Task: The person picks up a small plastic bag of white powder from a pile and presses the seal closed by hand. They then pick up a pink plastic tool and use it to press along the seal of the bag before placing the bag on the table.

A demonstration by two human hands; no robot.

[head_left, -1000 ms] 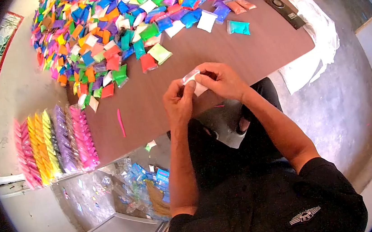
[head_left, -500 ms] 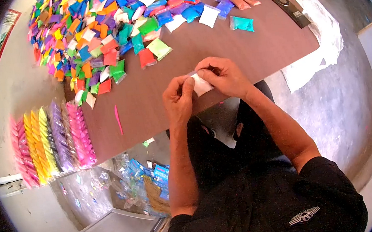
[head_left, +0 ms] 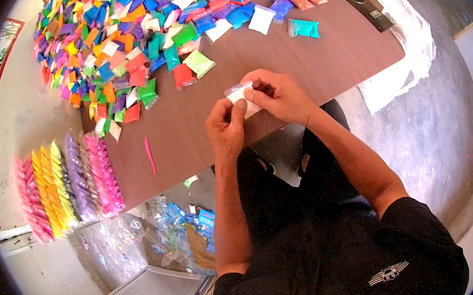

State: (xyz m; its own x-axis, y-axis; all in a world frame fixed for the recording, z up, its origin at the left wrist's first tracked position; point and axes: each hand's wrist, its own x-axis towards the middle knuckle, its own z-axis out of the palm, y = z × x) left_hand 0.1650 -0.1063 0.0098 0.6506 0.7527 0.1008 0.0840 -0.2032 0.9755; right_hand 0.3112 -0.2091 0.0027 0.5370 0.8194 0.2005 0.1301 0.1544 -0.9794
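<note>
Small white packet in clear plastic film [head_left: 251, 109], pinched by left hand [head_left: 225, 124] and right hand [head_left: 281, 98] near the front edge of the brown surface [head_left: 189, 138]; slanted from upper left to lower right, with a clear film margin at the upper-left end, middle partly hidden by thumbs.

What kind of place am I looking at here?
Probably a small packing workshop: a heap of colorful packets covers much of the table, bundled sleeves line its edge, and plastic wrapping litters the floor.
</note>
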